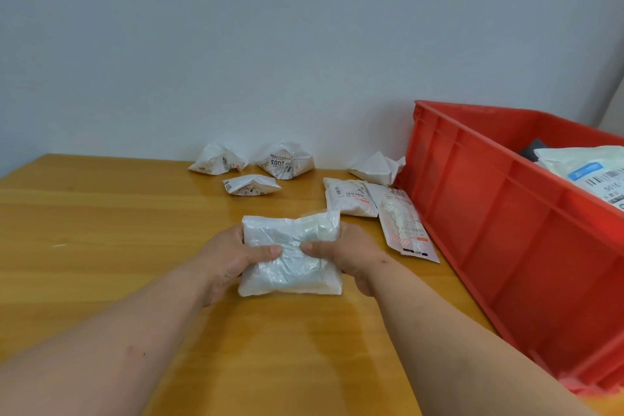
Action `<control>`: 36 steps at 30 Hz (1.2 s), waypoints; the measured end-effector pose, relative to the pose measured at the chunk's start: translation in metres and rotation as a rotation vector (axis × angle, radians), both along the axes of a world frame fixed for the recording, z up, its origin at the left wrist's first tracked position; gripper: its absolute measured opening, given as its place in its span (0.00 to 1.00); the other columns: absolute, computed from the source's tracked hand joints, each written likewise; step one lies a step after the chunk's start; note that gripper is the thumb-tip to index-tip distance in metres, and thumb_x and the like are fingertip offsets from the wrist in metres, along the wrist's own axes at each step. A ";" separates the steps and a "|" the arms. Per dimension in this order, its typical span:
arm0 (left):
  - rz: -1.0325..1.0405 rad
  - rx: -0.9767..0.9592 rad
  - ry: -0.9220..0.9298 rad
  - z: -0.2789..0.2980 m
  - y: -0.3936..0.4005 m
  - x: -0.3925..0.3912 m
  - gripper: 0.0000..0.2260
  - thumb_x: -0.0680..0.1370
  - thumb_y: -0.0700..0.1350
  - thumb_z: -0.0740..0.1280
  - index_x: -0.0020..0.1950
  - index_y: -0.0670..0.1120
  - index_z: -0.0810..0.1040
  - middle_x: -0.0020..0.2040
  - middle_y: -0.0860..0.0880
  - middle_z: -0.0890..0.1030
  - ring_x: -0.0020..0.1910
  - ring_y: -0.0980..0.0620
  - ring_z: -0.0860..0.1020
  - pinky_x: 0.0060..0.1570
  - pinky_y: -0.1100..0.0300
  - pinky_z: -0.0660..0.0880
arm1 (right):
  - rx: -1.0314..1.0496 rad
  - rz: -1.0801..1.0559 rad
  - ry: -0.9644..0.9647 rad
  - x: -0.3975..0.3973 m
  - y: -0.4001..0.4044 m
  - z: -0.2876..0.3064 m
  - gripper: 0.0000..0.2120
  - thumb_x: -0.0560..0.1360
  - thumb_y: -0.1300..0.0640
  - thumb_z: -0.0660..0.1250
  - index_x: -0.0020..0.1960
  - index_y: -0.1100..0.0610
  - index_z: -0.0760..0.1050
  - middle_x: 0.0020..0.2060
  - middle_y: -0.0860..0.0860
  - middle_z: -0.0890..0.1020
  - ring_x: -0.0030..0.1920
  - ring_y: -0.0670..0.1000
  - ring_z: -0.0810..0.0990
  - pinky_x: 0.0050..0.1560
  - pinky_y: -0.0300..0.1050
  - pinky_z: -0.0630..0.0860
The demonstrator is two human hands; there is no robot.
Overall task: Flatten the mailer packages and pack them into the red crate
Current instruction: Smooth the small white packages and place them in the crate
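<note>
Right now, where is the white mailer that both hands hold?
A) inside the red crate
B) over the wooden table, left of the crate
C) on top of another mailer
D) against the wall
B: the left hand and right hand grip the white mailer over the wooden table, left of the red crate.

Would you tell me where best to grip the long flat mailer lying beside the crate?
Probably the near short end of the long mailer, approached from the left. It lies flat on the table, its right edge close to the crate wall, so that side leaves fingers little room.
</note>
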State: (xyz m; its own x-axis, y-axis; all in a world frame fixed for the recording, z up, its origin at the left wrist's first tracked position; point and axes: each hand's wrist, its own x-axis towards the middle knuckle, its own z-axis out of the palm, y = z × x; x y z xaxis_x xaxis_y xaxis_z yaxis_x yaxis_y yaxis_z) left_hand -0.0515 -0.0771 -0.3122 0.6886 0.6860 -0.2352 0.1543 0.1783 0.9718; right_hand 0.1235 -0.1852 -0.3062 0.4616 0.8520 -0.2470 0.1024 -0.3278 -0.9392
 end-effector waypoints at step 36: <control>-0.270 1.021 0.832 -0.022 -0.022 -0.006 0.06 0.80 0.54 0.62 0.55 0.55 0.71 0.52 0.54 0.78 0.49 0.51 0.77 0.44 0.58 0.72 | -0.469 0.462 -1.131 -0.036 -0.026 -0.016 0.27 0.84 0.46 0.53 0.80 0.51 0.52 0.80 0.50 0.54 0.79 0.54 0.52 0.78 0.56 0.50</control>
